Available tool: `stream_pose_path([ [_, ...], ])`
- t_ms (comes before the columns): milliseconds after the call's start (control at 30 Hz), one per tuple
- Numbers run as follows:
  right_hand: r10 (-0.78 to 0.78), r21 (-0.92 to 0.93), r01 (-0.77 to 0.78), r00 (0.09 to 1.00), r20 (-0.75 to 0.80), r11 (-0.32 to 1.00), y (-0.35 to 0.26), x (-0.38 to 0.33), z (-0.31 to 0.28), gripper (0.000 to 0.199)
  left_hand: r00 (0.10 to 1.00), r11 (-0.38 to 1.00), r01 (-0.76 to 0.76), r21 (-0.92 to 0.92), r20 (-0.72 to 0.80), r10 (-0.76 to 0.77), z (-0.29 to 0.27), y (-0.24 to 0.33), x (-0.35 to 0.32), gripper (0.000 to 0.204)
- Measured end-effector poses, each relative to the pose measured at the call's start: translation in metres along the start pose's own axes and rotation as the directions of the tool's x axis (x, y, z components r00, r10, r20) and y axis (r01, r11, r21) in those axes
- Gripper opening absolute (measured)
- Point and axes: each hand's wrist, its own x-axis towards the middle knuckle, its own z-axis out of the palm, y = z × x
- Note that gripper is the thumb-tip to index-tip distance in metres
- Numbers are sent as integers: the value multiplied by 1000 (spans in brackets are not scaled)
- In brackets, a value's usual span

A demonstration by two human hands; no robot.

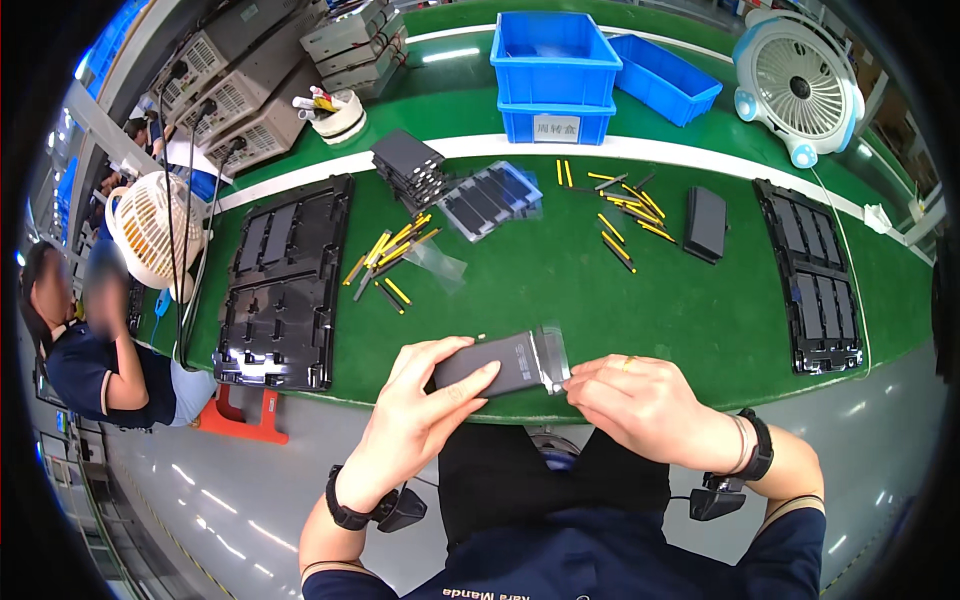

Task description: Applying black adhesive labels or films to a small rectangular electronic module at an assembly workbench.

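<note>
Your left hand [415,400] grips the flat grey battery pack [495,363], thumb over its top face, at the near edge of the green bench [560,290]. Your right hand [640,400] pinches the clear film tab [553,352] at the pack's right end. Loose yellow-and-black strips [395,255] lie beyond; black trays [285,285] at both sides, blue bins [555,70] at the back
</note>
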Motion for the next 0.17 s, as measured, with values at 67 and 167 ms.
stream_pose_path([
  [67, 71, 83, -65, 995, -72, 994, -2, -4, 0, 17, 1000, 1000, -3, 20, 11, 3, 2, -1, -4, 44],
  [167, 101, 86, -96, 993, -55, 992, 5, -8, 2, 25, 1000, 1000, 8, 23, 22, -9, 6, -1, -4, 46],
])
